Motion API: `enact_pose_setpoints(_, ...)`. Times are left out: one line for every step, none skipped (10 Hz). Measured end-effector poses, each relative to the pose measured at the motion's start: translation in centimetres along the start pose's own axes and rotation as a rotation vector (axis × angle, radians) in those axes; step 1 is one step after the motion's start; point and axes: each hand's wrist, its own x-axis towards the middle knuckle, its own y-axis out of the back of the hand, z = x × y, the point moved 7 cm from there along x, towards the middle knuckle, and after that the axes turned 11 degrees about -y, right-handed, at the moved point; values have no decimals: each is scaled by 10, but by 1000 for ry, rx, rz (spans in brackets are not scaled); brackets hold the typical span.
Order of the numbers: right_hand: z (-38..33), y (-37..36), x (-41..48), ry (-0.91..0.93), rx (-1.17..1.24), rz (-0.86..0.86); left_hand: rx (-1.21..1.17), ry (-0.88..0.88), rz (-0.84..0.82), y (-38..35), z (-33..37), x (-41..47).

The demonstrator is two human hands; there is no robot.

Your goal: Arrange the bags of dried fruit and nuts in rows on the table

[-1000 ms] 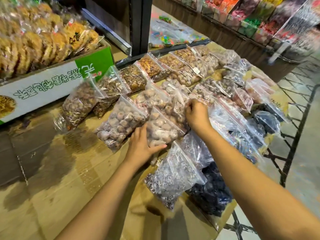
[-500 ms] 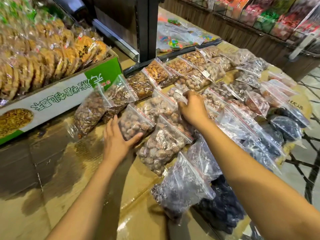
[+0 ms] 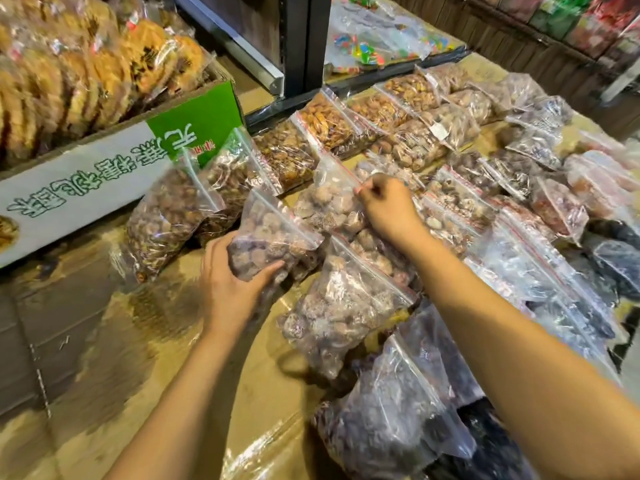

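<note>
Judging progress, we find most of the work done: clear zip bags already lie in overlapping rows across the table (image 3: 104,358), from 12 o'clock out to 3 o'clock, and only the near end at 6 o'clock looks unsettled. Our left hand (image 3: 228,285) is clamped around the lower end of a bag of brown fruit (image 3: 273,237), thumb on top, fingers beneath. Our right hand (image 3: 388,209) pinches the red zip edge of the neighbouring pale bag (image 3: 325,202) just beyond it. Both bags sit at table centre, touching each other. A dark bag (image 3: 388,420) at 5 o'clock lies askew. The bags are transparent, crinkled, glossy, bulging with lumpy pieces.
</note>
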Motion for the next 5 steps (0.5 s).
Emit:
enact_pose_setpoints(-1, 0, -5, 31, 29, 23, -89, -32, -14, -20, 11, 8)
enact_pose_setpoints(-4, 0, -11, 47, -55, 19, 15, -75, -163, -36, 15, 11)
enact_pose_setpoints(-9, 11, -27, 77, -208, 44, 111, -74, -295, -34, 13, 10)
enact_pose_setpoints(-7, 36, -56, 62, -278, 108, 193, -26, -418, -29, 11, 9)
enact_pose_setpoints(5, 63, -97, 13, -348, 145, 157, 14, -434, -15, 37, -4)
